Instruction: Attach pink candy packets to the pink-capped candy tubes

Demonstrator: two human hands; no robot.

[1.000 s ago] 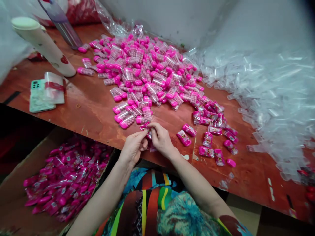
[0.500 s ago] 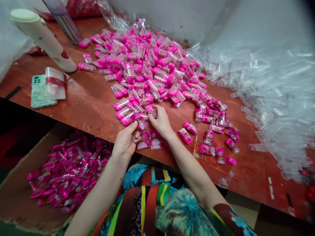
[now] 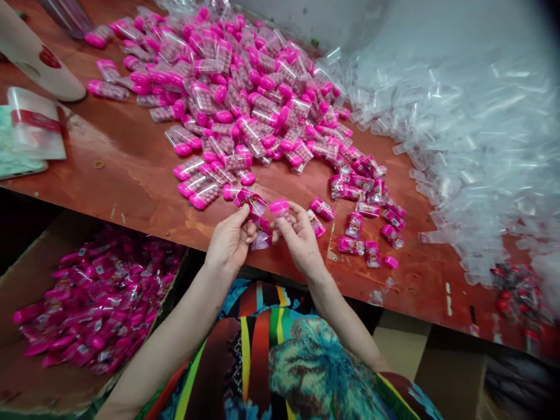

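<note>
My left hand (image 3: 228, 240) pinches a shiny pink printed wrapper (image 3: 255, 202) between thumb and fingers, above the table's front edge. My right hand (image 3: 303, 240) is closed around a small clear candy bottle (image 3: 279, 207) with its pink cap up and pale pink balls inside. The bottle is beside the wrapper, apart from it. Another printed wrapper (image 3: 261, 238) shows between the hands, partly hidden by the left fingers. Just beyond my left hand, a few bottles (image 3: 205, 195) lie side by side, at the near end of a big pile of pink-capped bottles (image 3: 262, 108).
Several wrapped bottles (image 3: 351, 245) lie to the right, near a loose pink cap (image 3: 391, 262). Clear empty containers (image 3: 464, 146) heap up farther right. A cardboard box (image 3: 20, 373) of wrapped bottles stands below the table at left. A phone (image 3: 21, 169) and a white tumbler (image 3: 52, 73) are at far left.
My right hand has drawn a bottle away from the pile, toward me, and turned it cap up. My left hand keeps the wrapper. The view has shifted, so the table appears farther left and higher.
</note>
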